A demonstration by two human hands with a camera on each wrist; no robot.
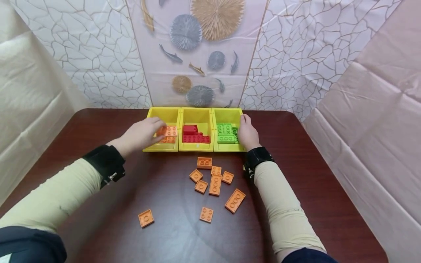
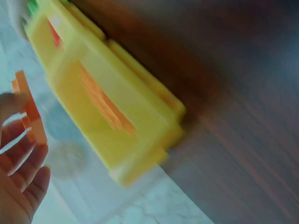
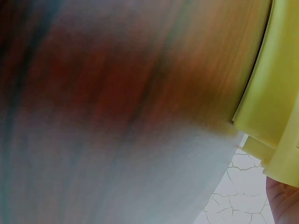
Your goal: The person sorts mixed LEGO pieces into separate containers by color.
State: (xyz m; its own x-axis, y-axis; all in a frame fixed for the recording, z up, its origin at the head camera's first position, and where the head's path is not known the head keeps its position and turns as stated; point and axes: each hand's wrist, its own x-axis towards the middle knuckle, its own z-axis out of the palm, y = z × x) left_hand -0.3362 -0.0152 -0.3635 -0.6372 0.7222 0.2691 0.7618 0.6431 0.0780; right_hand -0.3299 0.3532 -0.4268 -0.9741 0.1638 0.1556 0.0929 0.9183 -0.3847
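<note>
My left hand [image 1: 142,133] pinches a flat orange toy building brick [image 2: 33,112] between thumb and fingers, over the left yellow bin [image 1: 161,147]. More orange bricks [image 1: 169,140] lie inside that bin. At the other end of the row, my right hand [image 1: 248,134] grips the outer side of the right yellow bin [image 1: 228,147], which contains green bricks [image 1: 226,138]. In the right wrist view only part of this hand [image 3: 283,200] shows, by the bin's edge. Red bricks [image 1: 194,138] sit in the middle yellow bin [image 1: 190,147].
Several loose orange bricks [image 1: 215,185] are scattered on the dark wooden table [image 1: 171,241] in front of the bins. One brick [image 1: 146,218] lies apart toward the left, another [image 1: 206,214] nearer me. A patterned cloth [image 1: 197,73] hangs behind the bins.
</note>
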